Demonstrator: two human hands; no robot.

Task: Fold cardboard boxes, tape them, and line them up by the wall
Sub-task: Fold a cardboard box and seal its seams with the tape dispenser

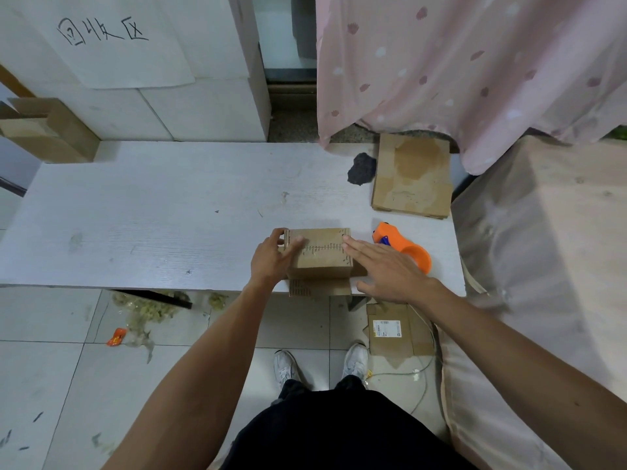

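1. A folded box [47, 130] stands far left by the wall, below a paper sheet [101, 56] handwritten "回收区".
2. The white table [152, 215] stretches wide to the left of the hands.
3. The left hand [271, 257] grips the left end of the cardboard box [320, 257], fingers curled round it.
4. This box sits at the table's near edge, 1 flap overhanging; its print is too small to read.
5. The right hand [383, 266] is spread flat, fingertips touching the box's right top edge.
6. An orange tape dispenser [407, 249] lies just beyond that hand, near the table's right edge.
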